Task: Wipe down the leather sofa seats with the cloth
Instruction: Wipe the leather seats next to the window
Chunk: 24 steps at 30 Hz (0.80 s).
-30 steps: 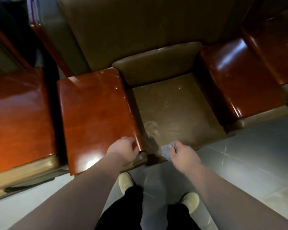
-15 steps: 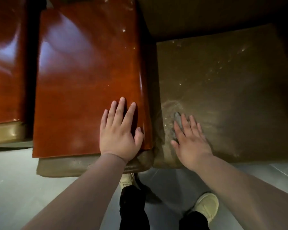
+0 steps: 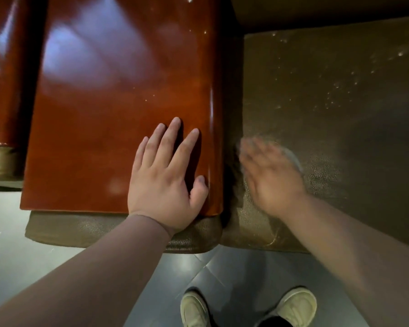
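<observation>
— Overhead, then: what does the frame hold?

— A person leans over a brown leather seat [image 3: 328, 128], seen from a head camera. The left hand [image 3: 163, 182] lies flat on a glossy red-brown wooden armrest [image 3: 118, 109], palm down, fingers straight and slightly spread, thumb near the armrest's right edge. Nothing is held in it.

— And the right hand?

— The right hand [image 3: 273, 179] is on the seat's front left corner, just beside the armrest. It is blurred; the fingers look extended and laid flat rather than curled.

— Where is the cloth?

— Under that right hand. Only a pale grey sliver of the cloth [image 3: 293, 158] shows past the fingers on the far side, against the leather. How much lies beneath the palm cannot be told.

— The seat itself?

— Pebbled leather, dotted with pale specks toward the back. A faint lighter smear rings the area around the right hand.

— Anything else?

— A second wooden armrest [image 3: 0, 74] at far left, a grey tiled floor [image 3: 224, 267] below, and two pale shoes [image 3: 194, 308] at the bottom edge.
</observation>
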Motion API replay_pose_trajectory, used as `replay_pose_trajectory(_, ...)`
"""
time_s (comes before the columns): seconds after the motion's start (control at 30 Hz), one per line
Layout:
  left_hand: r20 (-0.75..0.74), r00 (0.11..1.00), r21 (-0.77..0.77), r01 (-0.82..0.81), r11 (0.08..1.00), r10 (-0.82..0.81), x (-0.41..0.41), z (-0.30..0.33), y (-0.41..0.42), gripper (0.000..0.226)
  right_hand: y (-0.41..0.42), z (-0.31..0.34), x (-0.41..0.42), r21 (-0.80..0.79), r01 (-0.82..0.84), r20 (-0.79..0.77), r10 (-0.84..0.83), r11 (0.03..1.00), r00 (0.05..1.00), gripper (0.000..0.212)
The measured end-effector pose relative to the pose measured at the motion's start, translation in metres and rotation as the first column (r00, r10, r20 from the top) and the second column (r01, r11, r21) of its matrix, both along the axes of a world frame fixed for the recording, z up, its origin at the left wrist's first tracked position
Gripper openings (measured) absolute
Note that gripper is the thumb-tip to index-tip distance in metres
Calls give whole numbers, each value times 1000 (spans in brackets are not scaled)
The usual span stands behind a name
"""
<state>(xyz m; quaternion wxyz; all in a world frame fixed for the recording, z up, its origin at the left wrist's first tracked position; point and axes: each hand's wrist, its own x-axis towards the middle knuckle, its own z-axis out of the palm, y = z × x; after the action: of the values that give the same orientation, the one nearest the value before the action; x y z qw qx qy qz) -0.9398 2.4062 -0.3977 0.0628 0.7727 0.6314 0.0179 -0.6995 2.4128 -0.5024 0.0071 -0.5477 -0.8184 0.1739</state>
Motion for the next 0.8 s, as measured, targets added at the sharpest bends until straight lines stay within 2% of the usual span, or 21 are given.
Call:
replay_pose_trajectory(0.1,-5,1000,-4,-4,1000,4,-1,0,0,74,-47,-1,8,-31,-195,-39,194,980,980,47)
replay_pose_trajectory(0.17,4,1000,4,-4,1000,4,-1,0,0,74,-29,-1,22,-50,-261,41,263,964,964,55)
replay_pose_trajectory(0.2,8,1000,11,-4,1000,4,-1,-1,0,73,-9,0,25,-60,-232,97,237,971,967,61)
replay_pose_trajectory(0.27,6,1000,19,-1,1000,1,-1,-2,0,73,32,2,23,-53,-74,177,83,996,981,65)
replay_pose_trajectory(0.33,12,1000,24,-3,1000,3,-1,-2,1,73,38,2,6,-28,64,186,-58,998,981,65)
replay_pose_trajectory(0.37,11,1000,21,-2,1000,2,-2,-2,0,73,23,1,-5,5,66,165,-66,998,984,66)
replay_pose_trajectory(0.5,13,1000,18,-3,1000,3,-1,1,0,73,-82,3,-12,-16,-200,46,200,980,979,57)
replay_pose_trajectory(0.57,15,1000,29,-1,1000,1,-1,0,-1,73,-69,5,5,-15,-284,43,284,959,958,61)
replay_pose_trajectory(0.63,23,1000,37,4,999,-5,-2,-2,-1,73,-25,2,14,29,-184,148,178,983,973,70)
replay_pose_trajectory(0.73,16,1000,40,1,999,-2,-2,-3,-1,73,21,5,10,-35,168,186,-159,985,970,72)
replay_pose_trajectory(0.8,8,1000,26,4,1000,-5,-2,-2,-1,74,-5,3,-10,38,193,150,-197,980,969,69)
